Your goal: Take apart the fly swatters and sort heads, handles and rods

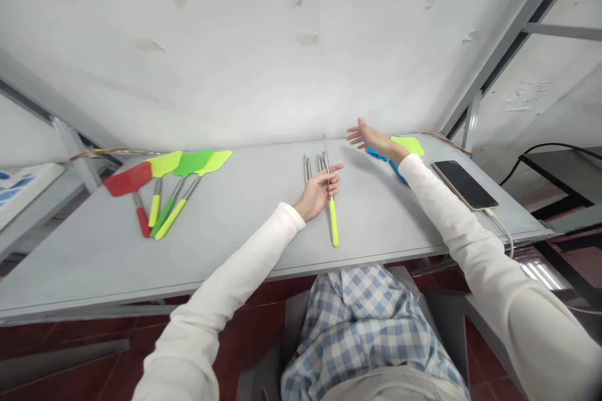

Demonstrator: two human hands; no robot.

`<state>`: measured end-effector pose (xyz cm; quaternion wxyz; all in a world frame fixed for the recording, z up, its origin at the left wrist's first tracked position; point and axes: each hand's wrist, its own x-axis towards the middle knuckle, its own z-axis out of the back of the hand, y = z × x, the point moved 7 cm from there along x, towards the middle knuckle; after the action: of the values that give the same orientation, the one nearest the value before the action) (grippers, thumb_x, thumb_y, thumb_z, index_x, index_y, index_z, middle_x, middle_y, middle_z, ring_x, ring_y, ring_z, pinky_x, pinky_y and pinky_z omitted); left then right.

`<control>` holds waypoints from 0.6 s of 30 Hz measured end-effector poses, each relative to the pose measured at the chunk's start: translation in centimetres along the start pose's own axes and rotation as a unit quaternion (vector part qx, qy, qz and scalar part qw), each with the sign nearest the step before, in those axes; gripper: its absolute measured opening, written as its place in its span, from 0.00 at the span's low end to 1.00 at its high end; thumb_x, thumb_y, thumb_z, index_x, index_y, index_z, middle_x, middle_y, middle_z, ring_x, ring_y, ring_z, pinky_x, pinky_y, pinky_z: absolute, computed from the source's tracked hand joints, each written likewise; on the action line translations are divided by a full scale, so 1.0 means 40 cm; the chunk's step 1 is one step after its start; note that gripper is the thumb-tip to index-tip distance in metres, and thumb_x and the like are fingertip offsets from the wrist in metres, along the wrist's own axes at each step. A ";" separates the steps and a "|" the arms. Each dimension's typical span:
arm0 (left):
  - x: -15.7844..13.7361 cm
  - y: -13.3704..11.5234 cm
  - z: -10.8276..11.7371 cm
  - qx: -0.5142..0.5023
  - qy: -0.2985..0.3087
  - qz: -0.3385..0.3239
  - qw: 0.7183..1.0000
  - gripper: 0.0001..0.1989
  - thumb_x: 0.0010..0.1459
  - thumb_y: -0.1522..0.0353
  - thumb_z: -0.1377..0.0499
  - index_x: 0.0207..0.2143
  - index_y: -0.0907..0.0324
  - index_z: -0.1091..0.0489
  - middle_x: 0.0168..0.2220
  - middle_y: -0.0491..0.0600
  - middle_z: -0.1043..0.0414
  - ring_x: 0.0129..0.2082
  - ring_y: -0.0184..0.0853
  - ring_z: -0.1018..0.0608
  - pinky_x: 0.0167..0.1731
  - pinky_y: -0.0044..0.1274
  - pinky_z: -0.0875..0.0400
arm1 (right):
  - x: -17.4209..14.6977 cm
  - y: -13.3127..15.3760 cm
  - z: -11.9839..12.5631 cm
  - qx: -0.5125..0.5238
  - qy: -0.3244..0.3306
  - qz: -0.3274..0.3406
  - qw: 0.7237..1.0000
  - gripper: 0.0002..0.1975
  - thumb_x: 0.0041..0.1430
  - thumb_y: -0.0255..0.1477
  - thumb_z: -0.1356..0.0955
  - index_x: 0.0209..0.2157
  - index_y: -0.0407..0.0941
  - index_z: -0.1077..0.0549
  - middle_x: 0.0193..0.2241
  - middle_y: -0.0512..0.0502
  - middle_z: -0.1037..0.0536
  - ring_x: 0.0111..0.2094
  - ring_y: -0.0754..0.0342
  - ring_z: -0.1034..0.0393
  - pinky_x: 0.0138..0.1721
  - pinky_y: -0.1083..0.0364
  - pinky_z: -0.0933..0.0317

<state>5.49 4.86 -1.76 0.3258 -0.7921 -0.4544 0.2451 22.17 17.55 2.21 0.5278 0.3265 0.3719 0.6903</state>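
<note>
Here, rod [333, 216] in left hand [316, 194].

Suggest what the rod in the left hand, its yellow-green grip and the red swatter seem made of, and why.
Rod: probably metal, smooth and shiny, given its silvery gleam. Yellow-green grip: likely smooth plastic, evenly coloured; rubber is possible. Red swatter: metal-looking grey shaft; flat, uniformly red head, perhaps matte plastic or silicone.
</note>
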 end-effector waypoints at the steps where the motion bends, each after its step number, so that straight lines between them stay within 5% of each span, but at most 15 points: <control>1: 0.003 0.001 0.003 0.002 0.000 -0.001 1.000 0.15 0.52 0.77 0.44 0.44 0.67 0.29 0.23 0.42 0.43 0.19 0.22 0.41 0.18 0.16 0.46 | -0.010 0.023 -0.043 0.070 0.034 -0.007 0.997 0.38 0.64 0.55 0.52 0.51 0.42 0.29 0.49 0.36 0.24 0.47 0.47 0.27 0.47 0.50 0.34; 4: 0.012 0.002 0.008 0.005 0.003 -0.006 1.000 0.15 0.52 0.77 0.44 0.43 0.69 0.29 0.24 0.43 0.43 0.20 0.22 0.40 0.19 0.16 0.45 | -0.034 0.076 -0.165 0.141 0.101 -0.037 0.984 0.28 0.63 0.52 0.41 0.40 0.42 0.26 0.40 0.39 0.21 0.37 0.52 0.27 0.36 0.55 0.34; 8: 0.011 -0.002 0.004 0.005 0.014 -0.008 1.000 0.14 0.53 0.77 0.44 0.42 0.71 0.29 0.25 0.44 0.40 0.22 0.23 0.37 0.21 0.16 0.40 | -0.023 0.107 -0.218 0.287 0.061 -0.065 0.954 0.17 0.65 0.43 0.37 0.29 0.44 0.33 0.27 0.48 0.25 0.26 0.58 0.32 0.29 0.58 0.40; 11: -0.001 0.009 -0.011 0.039 0.043 0.039 0.998 0.16 0.55 0.73 0.44 0.46 0.67 0.29 0.28 0.46 0.35 0.22 0.25 0.34 0.20 0.18 0.37 | 0.012 0.094 -0.160 0.414 -0.031 -0.103 0.904 0.19 0.67 0.42 0.41 0.25 0.46 0.42 0.18 0.55 0.35 0.21 0.60 0.40 0.28 0.58 0.43; 14: -0.012 0.020 -0.021 0.098 0.068 0.077 0.990 0.17 0.57 0.68 0.42 0.50 0.61 0.30 0.29 0.44 0.36 0.18 0.23 0.38 0.12 0.17 0.47 | 0.045 0.066 -0.059 0.481 -0.110 -0.128 0.860 0.21 0.69 0.39 0.48 0.22 0.46 0.51 0.15 0.56 0.45 0.18 0.60 0.46 0.26 0.59 0.46; 18: -0.007 0.010 -0.007 0.137 0.045 0.047 0.988 0.14 0.60 0.65 0.41 0.47 0.60 0.29 0.23 0.38 0.48 0.14 0.19 0.49 0.11 0.14 0.60 | 0.064 0.037 0.058 0.427 -0.149 -0.105 0.886 0.22 0.67 0.43 0.49 0.21 0.45 0.55 0.16 0.54 0.50 0.19 0.58 0.48 0.27 0.58 0.46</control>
<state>5.79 4.39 -1.86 0.4397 -0.7704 -0.3636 0.2844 22.82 20.20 4.83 0.4555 0.5784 0.5799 0.3488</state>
